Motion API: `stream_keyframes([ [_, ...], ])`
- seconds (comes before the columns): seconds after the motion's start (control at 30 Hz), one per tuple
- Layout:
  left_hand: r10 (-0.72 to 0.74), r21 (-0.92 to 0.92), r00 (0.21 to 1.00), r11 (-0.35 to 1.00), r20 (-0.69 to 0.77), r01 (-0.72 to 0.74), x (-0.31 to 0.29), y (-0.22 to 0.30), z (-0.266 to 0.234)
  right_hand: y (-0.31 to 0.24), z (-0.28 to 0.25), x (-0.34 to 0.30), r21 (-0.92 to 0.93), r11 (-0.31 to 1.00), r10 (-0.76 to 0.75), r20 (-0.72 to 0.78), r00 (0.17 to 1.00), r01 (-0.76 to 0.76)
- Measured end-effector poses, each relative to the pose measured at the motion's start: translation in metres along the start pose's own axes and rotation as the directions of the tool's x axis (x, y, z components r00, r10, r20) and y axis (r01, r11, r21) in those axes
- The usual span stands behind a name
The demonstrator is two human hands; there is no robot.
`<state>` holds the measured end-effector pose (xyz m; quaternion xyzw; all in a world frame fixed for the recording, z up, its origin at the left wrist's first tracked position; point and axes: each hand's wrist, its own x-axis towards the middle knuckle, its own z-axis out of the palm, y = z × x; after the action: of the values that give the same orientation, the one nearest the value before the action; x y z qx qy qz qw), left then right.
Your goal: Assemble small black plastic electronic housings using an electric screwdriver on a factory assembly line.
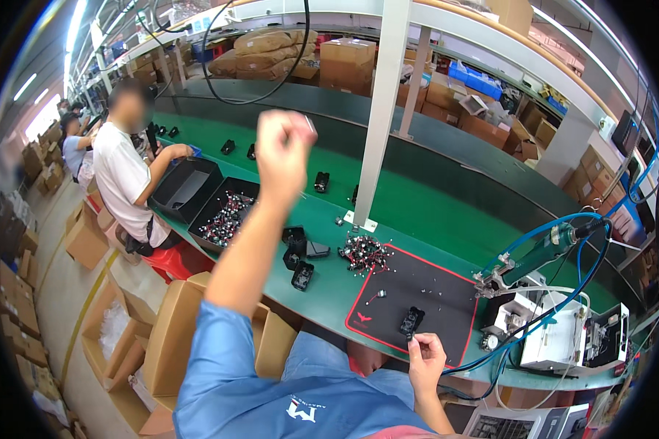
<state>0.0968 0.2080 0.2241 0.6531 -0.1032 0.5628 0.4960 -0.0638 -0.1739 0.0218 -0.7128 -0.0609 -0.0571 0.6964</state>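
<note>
My left hand (284, 150) is raised over the far side of the bench with its fingers closed. A small pale bit shows at the fingertips, too blurred to name. On the black mat (447, 307) with a red border, my right hand (426, 357) pinches the near end of a black plastic housing (411, 320). A small motor with wires (380, 294) lies to the left of that housing. Past the mat's far left corner is a heap of small wired motors (365, 254). Several more black housings (302, 275) stand farther left on the green bench.
Left, a black bin (212, 227) holds many wired parts, beside another black bin (187, 184). A white post (382, 110) rises from the bench. A green electric screwdriver (545, 252) and a white machine (556, 340) are at right. A co-worker (128, 146) works at left.
</note>
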Motion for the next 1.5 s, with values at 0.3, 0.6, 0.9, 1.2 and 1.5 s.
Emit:
stream_keyframes([
  [0.3, 0.082, 0.601, 0.929, 0.782, -0.36, 0.164, 0.244, -0.09, 0.006, 0.005, 0.0, -0.006, -0.005, 1.0, 0.02, 0.021, 1.0, -0.02],
  [0.6, 0.008, 0.596, 0.903, 0.754, -0.43, 0.277, 0.266, -0.122, 0.011, 0.001, -0.003, 0.003, 0.005, 0.999, 0.032, -0.033, 0.999, -0.032],
  [0.9, -0.027, 0.473, 0.933, 0.856, -0.359, 0.207, 0.276, -0.143, -0.038, -0.003, -0.001, -0.013, -0.062, 0.998, -0.008, 0.065, 0.998, 0.012],
  [1.2, 0.369, -0.078, 0.671, 0.903, 0.643, -0.422, -0.031, 0.041, 0.012, -0.026, -0.01, -0.013, -0.294, 0.953, -0.051, 0.068, 0.996, 0.069],
  [1.5, -0.268, 0.182, 0.441, 0.956, 0.856, 0.229, -0.285, 0.072, 0.021, -0.022, -0.013, 0.028, -0.518, 0.845, -0.102, 0.082, 0.991, 0.13],
])
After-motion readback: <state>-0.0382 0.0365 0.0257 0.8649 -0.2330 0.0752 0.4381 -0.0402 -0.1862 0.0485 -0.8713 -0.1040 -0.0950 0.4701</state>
